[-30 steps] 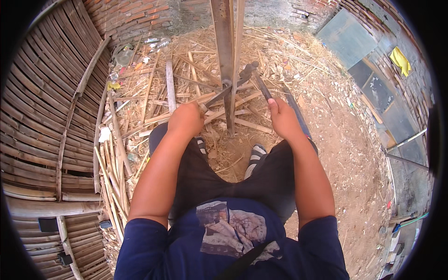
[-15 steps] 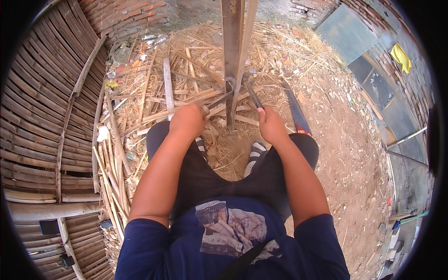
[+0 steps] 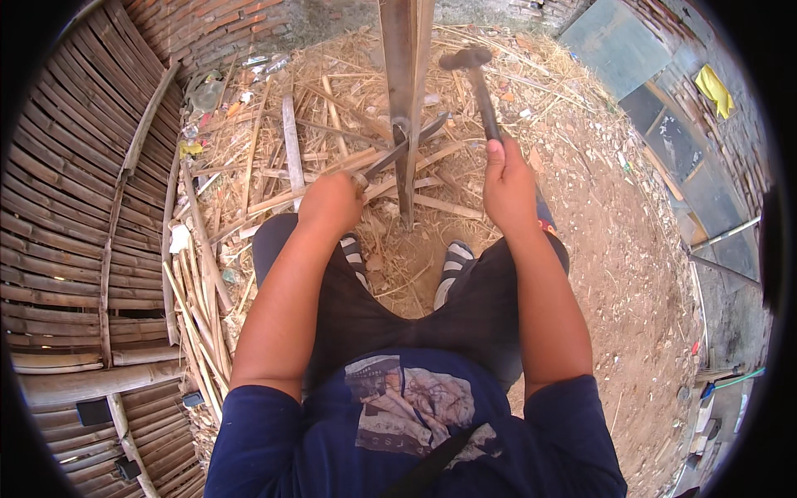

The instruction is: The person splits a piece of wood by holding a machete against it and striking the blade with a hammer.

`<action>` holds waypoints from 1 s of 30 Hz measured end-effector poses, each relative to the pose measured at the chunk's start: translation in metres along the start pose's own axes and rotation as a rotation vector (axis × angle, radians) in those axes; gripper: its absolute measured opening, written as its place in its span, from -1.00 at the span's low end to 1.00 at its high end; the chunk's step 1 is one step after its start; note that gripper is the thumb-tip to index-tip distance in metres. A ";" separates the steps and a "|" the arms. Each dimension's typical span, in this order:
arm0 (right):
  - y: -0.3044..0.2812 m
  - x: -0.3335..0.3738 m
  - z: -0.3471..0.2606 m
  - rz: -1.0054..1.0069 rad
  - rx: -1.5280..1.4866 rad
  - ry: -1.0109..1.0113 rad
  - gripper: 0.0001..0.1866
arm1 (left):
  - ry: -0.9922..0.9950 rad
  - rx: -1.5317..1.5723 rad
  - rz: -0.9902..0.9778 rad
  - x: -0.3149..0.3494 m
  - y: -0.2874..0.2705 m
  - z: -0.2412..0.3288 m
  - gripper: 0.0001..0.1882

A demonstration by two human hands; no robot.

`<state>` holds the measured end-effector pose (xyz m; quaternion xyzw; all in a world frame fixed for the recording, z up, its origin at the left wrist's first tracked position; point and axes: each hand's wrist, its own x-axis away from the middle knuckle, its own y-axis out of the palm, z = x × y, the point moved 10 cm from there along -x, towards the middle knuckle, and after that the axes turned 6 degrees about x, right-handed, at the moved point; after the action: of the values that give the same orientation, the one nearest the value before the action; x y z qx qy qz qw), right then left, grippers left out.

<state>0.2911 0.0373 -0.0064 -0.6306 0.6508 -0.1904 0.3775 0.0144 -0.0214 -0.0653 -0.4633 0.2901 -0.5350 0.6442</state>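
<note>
Slatted wall: stands along the left side, well apart from the work.

Upright pole: the workpiece stands roughly plumb in front of the person, its lower end near the ground between and beyond the feet, its upper end out of view. Foot clearance appears adequate; keep both feet back from the blade's line.

Loose strips: scattered around the pole's base. Footing there is judged poor; keep the pole's end off them.

Hammer: the right hand is closed around its handle, head raised, apart from pole and blade. Strikes are best short, landing squarely on the exposed blade beyond the pole.

Blade: the left hand appears clenched on its handle end. The blade crosses the pole low down, tip projecting on the right. Seating depth cannot be told. Hold it steady and level, since twisting would likely skew the cut.
</note>
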 end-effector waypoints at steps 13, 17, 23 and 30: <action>0.052 0.002 0.071 -0.076 -0.048 0.082 -0.50 | -0.036 -0.084 -0.117 -0.034 0.061 -0.011 -0.62; 0.025 -0.014 0.048 0.025 -0.189 0.091 -0.52 | -0.018 -0.099 -0.124 -0.042 0.050 -0.002 -0.62; 0.112 -0.006 0.099 -0.201 0.169 0.096 -0.54 | 0.002 -0.206 -0.227 -0.065 0.089 -0.020 -0.61; 0.115 -0.008 0.106 -0.208 -0.012 0.203 -0.49 | -0.110 -0.193 -0.278 -0.059 0.094 -0.032 -0.71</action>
<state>0.2906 0.0845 -0.1559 -0.6743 0.6180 -0.2873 0.2844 0.0109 0.0261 -0.1711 -0.5873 0.2376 -0.5626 0.5312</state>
